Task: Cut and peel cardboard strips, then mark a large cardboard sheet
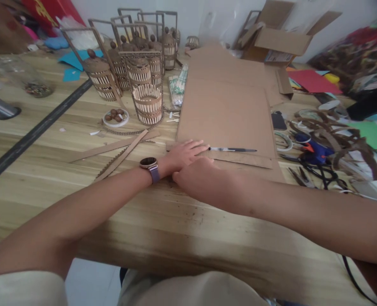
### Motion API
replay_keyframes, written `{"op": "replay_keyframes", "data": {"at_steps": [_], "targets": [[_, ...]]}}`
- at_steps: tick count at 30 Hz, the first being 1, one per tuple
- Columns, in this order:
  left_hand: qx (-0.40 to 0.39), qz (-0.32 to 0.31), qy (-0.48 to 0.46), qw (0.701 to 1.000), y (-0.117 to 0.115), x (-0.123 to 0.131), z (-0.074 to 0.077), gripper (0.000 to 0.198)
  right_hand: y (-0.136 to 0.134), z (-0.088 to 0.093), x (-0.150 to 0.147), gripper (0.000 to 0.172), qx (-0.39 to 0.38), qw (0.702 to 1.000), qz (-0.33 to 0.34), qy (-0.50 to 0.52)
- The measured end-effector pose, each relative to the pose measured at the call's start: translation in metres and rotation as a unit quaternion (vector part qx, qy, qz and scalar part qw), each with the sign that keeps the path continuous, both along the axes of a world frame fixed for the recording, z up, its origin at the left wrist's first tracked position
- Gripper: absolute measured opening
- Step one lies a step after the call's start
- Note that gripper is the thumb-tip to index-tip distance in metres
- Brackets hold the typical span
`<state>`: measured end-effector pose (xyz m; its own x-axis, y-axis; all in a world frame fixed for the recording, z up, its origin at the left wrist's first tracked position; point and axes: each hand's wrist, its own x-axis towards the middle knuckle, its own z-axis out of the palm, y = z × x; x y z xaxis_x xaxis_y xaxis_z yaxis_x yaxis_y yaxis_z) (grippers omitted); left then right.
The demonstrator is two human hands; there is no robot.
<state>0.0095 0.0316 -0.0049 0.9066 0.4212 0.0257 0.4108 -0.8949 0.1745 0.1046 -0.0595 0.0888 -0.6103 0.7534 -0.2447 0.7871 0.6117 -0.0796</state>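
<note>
My left hand [185, 154], with a watch [148, 162] at its wrist, lies flat with fingers spread on the near left corner of a brown cardboard sheet [223, 110]. Crossing close in front of it, my right hand [201, 178] has its fingers curled down; what they hold, if anything, is hidden. A pen [233, 149] lies on the cardboard just right of my left fingertips. Below the pen is a narrow cardboard strip [242, 162] along the sheet's near edge.
Small stick-and-cardboard lanterns [147, 104] stand at the back left. Nearer are a bowl of brown balls [115, 117] and loose cardboard strips [121, 157]. To the right lie a blue glue gun [314, 148], pliers [301, 177] and tape rolls. An open box [280, 40] stands behind.
</note>
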Motion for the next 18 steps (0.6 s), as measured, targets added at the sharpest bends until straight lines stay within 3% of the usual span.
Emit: {"op": "replay_keyframes", "data": {"at_steps": [3, 6, 13, 18], "targets": [[0.002, -0.008, -0.011, 1.0, 0.0, -0.001, -0.003, 0.042, -0.002, 0.016, -0.004, 0.037, -0.051, 0.984, 0.028, -0.169], [0.011, -0.012, -0.013, 1.0, 0.0, -0.001, -0.004, 0.043, -0.003, 0.027, -0.007, 0.041, -0.047, 0.978, 0.044, -0.201], [0.034, -0.019, -0.033, 0.999, -0.003, -0.002, -0.002, 0.039, -0.005, 0.004, 0.011, 0.039, 0.001, 0.972, 0.091, -0.215], [0.05, -0.015, -0.056, 0.997, -0.007, -0.004, 0.0, 0.037, -0.013, -0.002, 0.039, 0.041, 0.026, 0.971, 0.08, -0.226]]}}
